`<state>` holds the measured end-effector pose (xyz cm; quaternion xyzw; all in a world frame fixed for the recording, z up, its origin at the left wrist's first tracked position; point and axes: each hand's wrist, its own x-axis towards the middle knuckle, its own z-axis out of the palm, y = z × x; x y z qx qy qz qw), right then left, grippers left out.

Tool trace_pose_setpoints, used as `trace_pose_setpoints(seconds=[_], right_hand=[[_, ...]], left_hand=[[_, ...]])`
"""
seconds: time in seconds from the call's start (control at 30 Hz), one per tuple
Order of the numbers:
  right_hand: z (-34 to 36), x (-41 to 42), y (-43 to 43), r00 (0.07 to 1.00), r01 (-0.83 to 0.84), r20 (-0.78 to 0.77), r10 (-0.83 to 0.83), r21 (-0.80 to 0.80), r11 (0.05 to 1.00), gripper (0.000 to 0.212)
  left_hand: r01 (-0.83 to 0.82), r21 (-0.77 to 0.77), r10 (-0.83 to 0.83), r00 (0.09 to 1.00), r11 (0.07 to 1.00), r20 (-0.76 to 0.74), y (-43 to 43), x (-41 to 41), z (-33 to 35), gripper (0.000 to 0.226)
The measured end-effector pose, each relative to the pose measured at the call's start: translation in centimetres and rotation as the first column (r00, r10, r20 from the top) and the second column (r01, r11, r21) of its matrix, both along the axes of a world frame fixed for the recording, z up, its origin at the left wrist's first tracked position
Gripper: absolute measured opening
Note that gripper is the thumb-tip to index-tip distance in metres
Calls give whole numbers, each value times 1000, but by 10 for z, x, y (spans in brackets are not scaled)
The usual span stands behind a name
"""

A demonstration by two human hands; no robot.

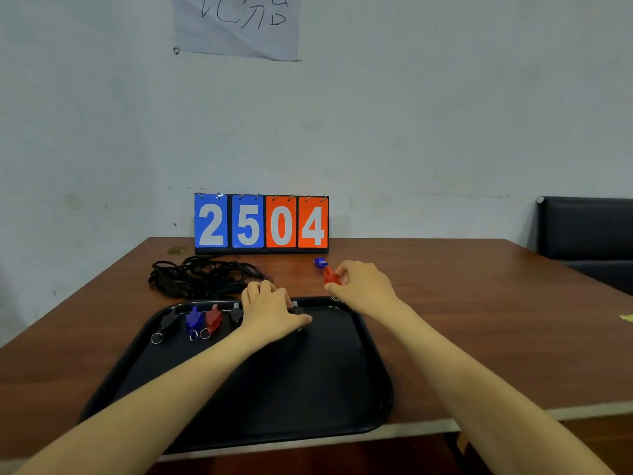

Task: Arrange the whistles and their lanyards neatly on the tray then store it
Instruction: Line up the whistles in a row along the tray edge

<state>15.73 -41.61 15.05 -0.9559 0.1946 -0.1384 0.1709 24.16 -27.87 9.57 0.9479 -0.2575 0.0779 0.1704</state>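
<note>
- Head view only; black tray (370, 382) sits at the near edge of the brown surface (479, 303), its near corner reaching the surface edge
- whistles lined up along the tray's far rim, left to right: black whistle (168, 321), blue whistle (194, 318), red whistle (213, 317), second black whistle (236, 311); key rings on the near ends of the first three
- left hand (270, 311) lies palm down over the tray's far rim, fingers curled; a dark whistle (296, 309) pokes out at its thumb side, touching the hand; cannot tell if it is gripped or just pressed down
- right hand (363, 286) is just past the tray's far right corner, thumb and fingers pinched on a loose red whistle (331, 276), raised off the surface
- small blue whistle (320, 262) lies on the surface just beyond the right hand, apart from it
- black lanyards (202, 276) lie in a tangled heap on the surface behind the tray's far left side, off the tray
- flip scoreboard (261, 223) stands at the far edge against the wall, reading 25 blue, 04 orange; paper sheet (236, 25) taped to the wall above
- dark padded seat (585, 231) at far right
</note>
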Motion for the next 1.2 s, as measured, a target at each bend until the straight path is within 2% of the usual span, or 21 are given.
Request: trace_pose_setpoints(seconds=[0.1,0.23,0.5,0.73,1.03,1.2], right_hand=[[-3,1,0,1000,-4,-28,4,0,1000,39],[-8,3,2,998,-2,-64,2,-5,1000,38],[-13,8,6,992,-4,-124,4,3,1000,39],[-19,15,7,962,0,-272,10,40,999,35],[-24,31,16,951,11,-310,-4,19,1000,39],[-26,37,20,943,9,-333,-13,-13,1000,30]], left_hand=[[68,-23,-66,995,997,75,6,1,0,58],[178,93,-193,965,980,180,16,0,2,56],[239,228,-267,959,944,99,17,1,5,56],[244,199,-263,962,949,75,19,4,5,50],[279,151,-290,956,948,55,20,9,3,48],[289,138,-298,953,947,52,21,10,2,47]])
